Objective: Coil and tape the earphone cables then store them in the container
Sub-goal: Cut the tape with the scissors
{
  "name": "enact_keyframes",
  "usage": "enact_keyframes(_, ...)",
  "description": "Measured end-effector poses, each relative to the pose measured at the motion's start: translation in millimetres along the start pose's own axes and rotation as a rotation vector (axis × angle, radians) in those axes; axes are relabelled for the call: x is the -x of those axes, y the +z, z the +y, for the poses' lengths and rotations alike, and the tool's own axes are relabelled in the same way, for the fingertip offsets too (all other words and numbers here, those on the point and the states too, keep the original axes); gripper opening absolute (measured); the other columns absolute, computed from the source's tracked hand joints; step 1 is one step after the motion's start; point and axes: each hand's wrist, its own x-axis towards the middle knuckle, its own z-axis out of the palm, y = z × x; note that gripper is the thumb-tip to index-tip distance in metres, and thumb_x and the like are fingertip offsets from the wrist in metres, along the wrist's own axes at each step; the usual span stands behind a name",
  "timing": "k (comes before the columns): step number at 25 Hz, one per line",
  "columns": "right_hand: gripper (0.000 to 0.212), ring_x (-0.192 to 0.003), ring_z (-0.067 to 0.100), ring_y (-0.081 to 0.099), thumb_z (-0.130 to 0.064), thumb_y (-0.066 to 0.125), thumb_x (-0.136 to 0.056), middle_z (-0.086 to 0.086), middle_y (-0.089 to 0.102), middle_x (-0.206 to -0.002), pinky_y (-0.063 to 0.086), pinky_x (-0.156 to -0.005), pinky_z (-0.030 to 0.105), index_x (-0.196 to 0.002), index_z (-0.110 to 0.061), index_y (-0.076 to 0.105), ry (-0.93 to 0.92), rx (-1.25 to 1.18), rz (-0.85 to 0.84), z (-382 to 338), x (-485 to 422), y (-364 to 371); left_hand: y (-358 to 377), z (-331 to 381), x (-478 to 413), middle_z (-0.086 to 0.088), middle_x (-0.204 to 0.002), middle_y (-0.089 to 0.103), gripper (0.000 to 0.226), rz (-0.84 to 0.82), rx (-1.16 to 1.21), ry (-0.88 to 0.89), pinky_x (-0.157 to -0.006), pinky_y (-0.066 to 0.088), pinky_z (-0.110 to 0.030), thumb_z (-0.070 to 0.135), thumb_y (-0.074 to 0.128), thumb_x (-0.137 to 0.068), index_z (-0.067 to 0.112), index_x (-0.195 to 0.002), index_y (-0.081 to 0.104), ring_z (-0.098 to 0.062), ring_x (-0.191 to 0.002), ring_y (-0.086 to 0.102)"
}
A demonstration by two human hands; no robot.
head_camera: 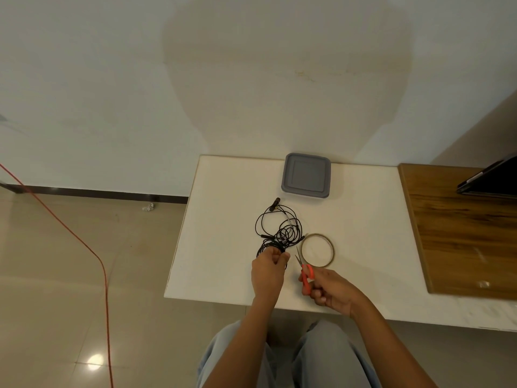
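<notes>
Black earphone cables (279, 228) lie in a loose tangle on the white table (223, 261), partly gathered into a coil at the near end. My left hand (268, 268) grips that coiled part. My right hand (327, 289) holds orange-handled scissors (305, 271), blades pointing away toward the cables. A roll of clear tape (317, 250) lies flat just right of the cables. The grey container (306, 176), lid on, sits at the table's far edge.
A wooden board (461, 233) covers the table's right part, with a dark laptop-like object (492, 177) at its far end. An orange cord (84, 242) runs across the tiled floor on the left. My knees are under the table's near edge.
</notes>
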Motion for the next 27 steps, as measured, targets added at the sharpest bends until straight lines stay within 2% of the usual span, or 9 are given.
enact_keyframes(4, 0.037, -0.048, 0.007, 0.036, -0.038, 0.061, -0.088, 0.008, 0.061, -0.069, 0.032, -0.043, 0.017, -0.098, -0.003, 0.062, -0.018, -0.019, -0.021, -1, -4, -1, -1, 0, 1, 0.009, -0.073, 0.060, 0.020, -0.006, 0.004, 0.008, -0.055, 0.036, -0.011, 0.030, 0.063, -0.090, 0.010, -0.095, 0.064, -0.008, -0.066, 0.056)
enact_keyframes(8, 0.026, -0.047, 0.007, 0.036, -0.026, 0.060, -0.092, 0.007, 0.062, -0.067, 0.031, -0.042, 0.016, -0.097, -0.002, 0.064, -0.039, -0.018, -0.012, 1, -6, -5, -1, 0, 1, 0.009, -0.072, 0.060, 0.018, -0.011, -0.008, 0.014, -0.055, 0.036, -0.011, 0.029, 0.063, -0.090, 0.011, -0.094, 0.063, -0.012, -0.070, 0.059)
enact_keyframes(12, 0.011, -0.047, 0.007, 0.037, -0.010, 0.060, -0.089, 0.009, 0.066, -0.068, 0.031, -0.043, 0.017, -0.094, -0.002, 0.065, -0.044, 0.087, 0.095, 6, -8, -4, 1, -1, 0, 0.005, -0.075, 0.065, 0.018, -0.018, -0.010, 0.006, -0.055, 0.038, -0.015, 0.030, 0.061, -0.091, 0.012, -0.091, 0.063, -0.016, -0.072, 0.063)
enact_keyframes(15, 0.009, -0.047, 0.008, 0.040, -0.005, 0.058, -0.087, 0.008, 0.069, -0.067, 0.033, -0.044, 0.018, -0.091, -0.002, 0.066, -0.054, 0.166, 0.184, 7, -8, -4, 0, 1, -1, 0.005, -0.068, 0.062, 0.018, -0.015, -0.002, 0.001, -0.052, 0.035, -0.015, 0.029, 0.059, -0.091, 0.012, -0.085, 0.061, -0.012, -0.063, 0.057)
enact_keyframes(18, 0.009, -0.054, 0.011, 0.052, -0.014, 0.066, -0.083, 0.004, 0.071, -0.071, 0.042, -0.051, 0.023, -0.089, -0.008, 0.066, -0.079, 0.374, 0.304, 9, -9, -8, -5, 3, 1, 0.005, -0.070, 0.063, 0.015, -0.017, 0.025, -0.005, -0.052, 0.034, -0.012, 0.028, 0.060, -0.091, 0.013, -0.086, 0.061, -0.001, -0.059, 0.053)
enact_keyframes(21, 0.022, -0.077, 0.022, 0.062, -0.021, 0.074, -0.074, 0.003, 0.065, -0.081, 0.047, -0.064, 0.032, -0.085, -0.011, 0.058, -0.183, 0.647, 0.549, 14, -9, -10, -11, 7, 4, 0.005, -0.073, 0.065, 0.014, -0.014, 0.073, -0.006, -0.054, 0.035, -0.010, 0.028, 0.062, -0.090, 0.016, -0.083, 0.060, -0.001, -0.062, 0.055)
enact_keyframes(23, 0.013, -0.080, 0.025, 0.062, -0.019, 0.068, -0.080, 0.005, 0.064, -0.085, 0.046, -0.064, 0.032, -0.083, -0.013, 0.057, -0.212, 0.836, 0.716, 12, -7, -5, -15, 10, 6, 0.003, -0.071, 0.067, 0.016, -0.011, 0.104, -0.003, -0.052, 0.035, -0.009, 0.028, 0.063, -0.089, 0.015, -0.079, 0.059, -0.002, -0.060, 0.055)
enact_keyframes(25, 0.006, -0.084, 0.023, 0.065, -0.018, 0.061, -0.087, 0.007, 0.067, -0.093, 0.047, -0.065, 0.030, -0.089, -0.012, 0.063, -0.169, 0.998, 0.769, 7, -4, 3, -21, 14, 10, -0.001, -0.070, 0.068, 0.020, -0.002, 0.151, 0.000, -0.054, 0.037, -0.011, 0.027, 0.064, -0.087, 0.012, -0.076, 0.059, -0.006, -0.058, 0.054)
enact_keyframes(27, 0.015, -0.088, 0.022, 0.065, -0.021, 0.058, -0.092, 0.008, 0.067, -0.100, 0.049, -0.068, 0.028, -0.099, -0.009, 0.065, -0.124, 1.061, 0.751, 4, -6, 10, -26, 19, 13, -0.004, -0.071, 0.070, 0.023, -0.011, 0.226, -0.010, -0.059, 0.042, -0.018, 0.027, 0.066, -0.085, 0.008, -0.074, 0.061, -0.009, -0.062, 0.057)
